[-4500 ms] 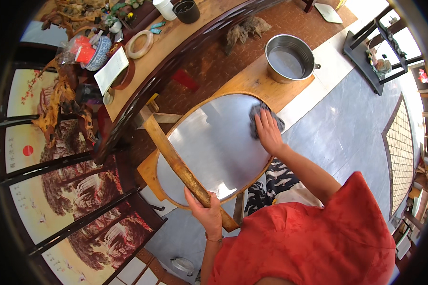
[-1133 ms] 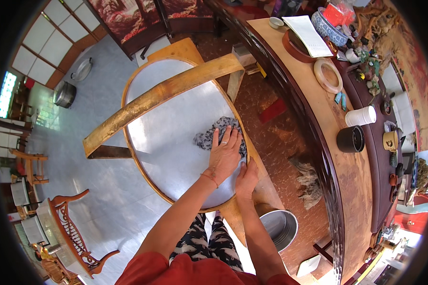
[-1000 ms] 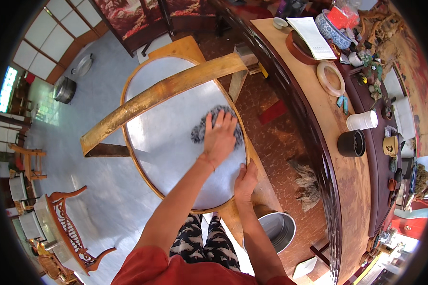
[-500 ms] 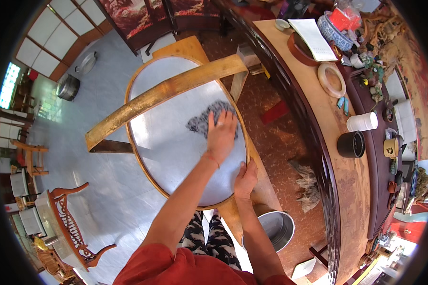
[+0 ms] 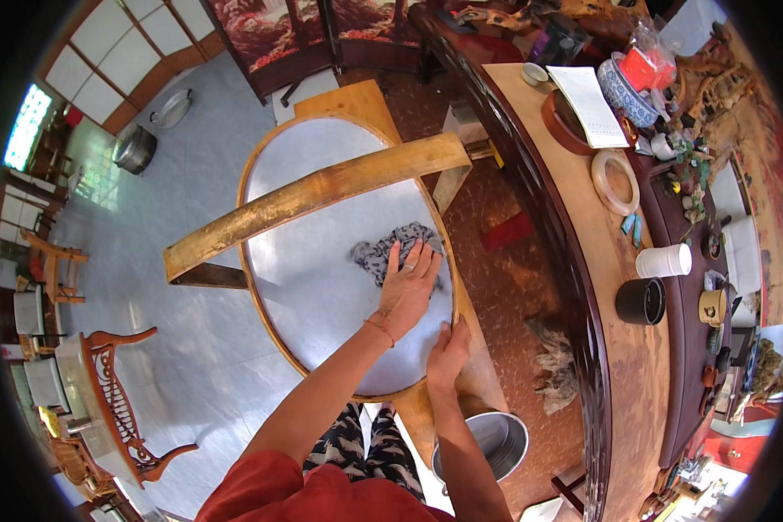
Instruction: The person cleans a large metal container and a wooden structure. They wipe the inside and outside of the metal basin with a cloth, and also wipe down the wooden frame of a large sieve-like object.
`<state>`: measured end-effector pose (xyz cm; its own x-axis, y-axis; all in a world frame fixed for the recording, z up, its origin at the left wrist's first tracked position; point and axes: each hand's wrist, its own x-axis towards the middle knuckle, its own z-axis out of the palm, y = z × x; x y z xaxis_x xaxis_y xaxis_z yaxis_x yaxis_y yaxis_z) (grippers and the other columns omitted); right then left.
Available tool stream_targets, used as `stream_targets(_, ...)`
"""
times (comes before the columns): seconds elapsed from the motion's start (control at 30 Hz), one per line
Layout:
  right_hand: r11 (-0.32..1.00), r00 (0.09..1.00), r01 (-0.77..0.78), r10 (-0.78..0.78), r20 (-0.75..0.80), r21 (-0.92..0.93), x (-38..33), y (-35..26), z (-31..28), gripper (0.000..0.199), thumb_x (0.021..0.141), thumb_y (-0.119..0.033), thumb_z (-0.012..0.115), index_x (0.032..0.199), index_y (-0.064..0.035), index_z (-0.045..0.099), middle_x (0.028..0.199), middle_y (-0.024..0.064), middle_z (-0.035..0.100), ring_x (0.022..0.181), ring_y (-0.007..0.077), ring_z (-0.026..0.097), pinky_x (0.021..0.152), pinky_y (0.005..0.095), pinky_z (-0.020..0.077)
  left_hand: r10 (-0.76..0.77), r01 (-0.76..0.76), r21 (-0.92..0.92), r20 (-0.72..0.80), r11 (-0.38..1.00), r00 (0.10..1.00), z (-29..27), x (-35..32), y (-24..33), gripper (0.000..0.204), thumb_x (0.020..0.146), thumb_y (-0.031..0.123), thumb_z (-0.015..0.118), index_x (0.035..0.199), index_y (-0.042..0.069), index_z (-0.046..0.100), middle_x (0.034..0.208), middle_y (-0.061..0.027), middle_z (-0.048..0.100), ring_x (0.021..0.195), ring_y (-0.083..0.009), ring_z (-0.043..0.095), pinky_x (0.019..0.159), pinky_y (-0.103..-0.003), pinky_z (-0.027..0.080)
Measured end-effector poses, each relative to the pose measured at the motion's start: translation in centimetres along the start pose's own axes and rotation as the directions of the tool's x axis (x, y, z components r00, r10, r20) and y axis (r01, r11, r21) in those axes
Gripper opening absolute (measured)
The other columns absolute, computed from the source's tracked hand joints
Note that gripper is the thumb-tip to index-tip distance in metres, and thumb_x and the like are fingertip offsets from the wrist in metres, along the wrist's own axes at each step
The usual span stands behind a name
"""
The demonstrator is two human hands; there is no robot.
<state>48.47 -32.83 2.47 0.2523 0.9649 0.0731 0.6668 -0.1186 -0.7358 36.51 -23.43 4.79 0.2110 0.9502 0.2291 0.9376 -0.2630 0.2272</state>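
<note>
A round grey tabletop (image 5: 309,300) with a wooden rim lies below me. A curved wooden beam (image 5: 322,193) rests across it. My left hand (image 5: 406,289) is pressed flat, fingers spread, on a grey patterned cloth (image 5: 376,254) near the tabletop's right side. Closer to me, my right hand (image 5: 448,352) rests on the wooden rim with its fingers curled over the edge. Both forearms come up from the lower edge, above my red top and patterned trousers.
A metal bucket (image 5: 489,445) stands on the floor by my right arm. Along the right runs a long wooden counter (image 5: 596,287) with a white cup (image 5: 664,260), black cup (image 5: 641,301), tape ring (image 5: 615,181) and papers (image 5: 590,104). A carved chair (image 5: 113,396) stands lower left.
My left hand slid the cloth away across the tabletop, then back toward me. My right hand stayed on the rim. Since 4.5 s ago, my view of the table has turned around.
</note>
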Motion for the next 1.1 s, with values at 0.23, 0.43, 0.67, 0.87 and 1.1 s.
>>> stream_targets(0.23, 0.999, 0.998, -0.032, 0.032, 0.047, -0.002, -0.7, -1.2, -0.2, 0.034, 0.091, -0.01, 0.052, 0.121, 0.0032, 0.045, 0.108, 0.0262, 0.055, 0.098, 0.0436, 0.051, 0.083, 0.0469, 0.0429, -0.083, 0.087, 0.115, -0.036, 0.99, 0.996, -0.3, 4.6, -4.9, 0.049, 0.075, 0.004, 0.05, 0.125, 0.005, 0.048, 0.128, -0.0135, 0.05, 0.126, -0.0271, 0.041, 0.109, -0.052, 0.017)
stream_targets(0.43, 0.998, 0.998, -0.053, 0.054, 0.012, -0.036, 0.4, 0.4, -0.3, 0.035, 0.091, -0.011, 0.052, 0.122, 0.0022, 0.046, 0.107, 0.0256, 0.055, 0.098, 0.0436, 0.051, 0.082, 0.0467, 0.0435, 0.035, -0.036, 0.025, 0.041, 0.999, 0.999, 1.2, 1.4, -0.5, 0.054, 0.075, 0.005, 0.05, 0.129, 0.004, 0.045, 0.134, -0.0129, 0.045, 0.131, -0.0277, 0.035, 0.109, -0.054, 0.015)
stream_targets(0.67, 0.999, 0.997, -0.049, 0.048, 0.057, 0.02, -1.0, -0.9, 0.0, 0.035, 0.09, -0.011, 0.052, 0.122, 0.002, 0.046, 0.109, 0.0261, 0.055, 0.1, 0.0435, 0.051, 0.084, 0.0459, 0.0438, -0.212, 0.205, 0.245, 0.001, 0.948, 0.977, 0.7, 6.8, -8.7, 0.051, 0.079, 0.006, 0.048, 0.13, 0.008, 0.045, 0.135, -0.0093, 0.044, 0.129, -0.0245, 0.037, 0.106, -0.051, 0.023)
stream_targets(0.87, 0.998, 0.998, -0.061, 0.061, 0.022, 0.006, -0.1, -0.4, -0.3, 0.034, 0.091, -0.011, 0.052, 0.122, 0.0023, 0.046, 0.111, 0.0259, 0.054, 0.101, 0.0431, 0.051, 0.085, 0.0461, 0.0435, -0.032, 0.029, 0.26, 0.01, 0.965, 0.999, 0.4, 6.0, -6.2, 0.054, 0.077, 0.003, 0.048, 0.13, 0.01, 0.045, 0.134, -0.0092, 0.044, 0.127, -0.0264, 0.04, 0.105, -0.051, 0.024)
stream_targets(1.1, 0.996, 0.994, -0.092, 0.091, 0.064, 0.013, -0.5, -1.0, -0.3, 0.034, 0.091, -0.011, 0.052, 0.122, 0.0029, 0.046, 0.109, 0.0254, 0.055, 0.1, 0.0424, 0.05, 0.084, 0.046, 0.0426, -0.056, 0.058, 0.089, -0.025, 0.994, 0.998, 0.8, 3.7, -4.8, 0.053, 0.072, -0.001, 0.05, 0.123, 0.011, 0.051, 0.129, -0.0078, 0.049, 0.126, -0.0256, 0.042, 0.107, -0.05, 0.021)
